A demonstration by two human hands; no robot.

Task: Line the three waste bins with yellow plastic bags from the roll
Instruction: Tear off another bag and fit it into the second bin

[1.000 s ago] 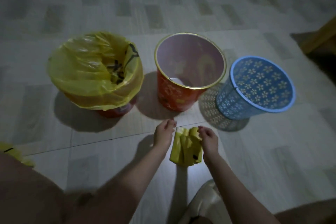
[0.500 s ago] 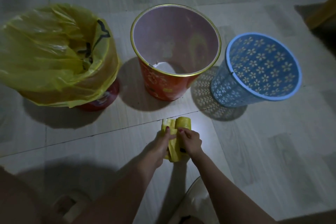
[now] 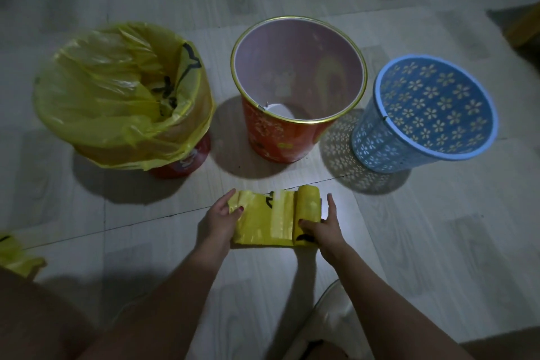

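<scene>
Glossy thin plastic bag roll (image 3: 276, 218); perforated, seemingly plastic blue bin (image 3: 420, 126).

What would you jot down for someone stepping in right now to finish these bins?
Left hand pinches the free end of the unrolled bag; right hand grips the roll. Both are low over the floor, in front of the bins.
Done: left bin is lined with a yellow bag.
Left: tear this bag off, line the middle bin, then the blue bin. Both stand unlined.
</scene>
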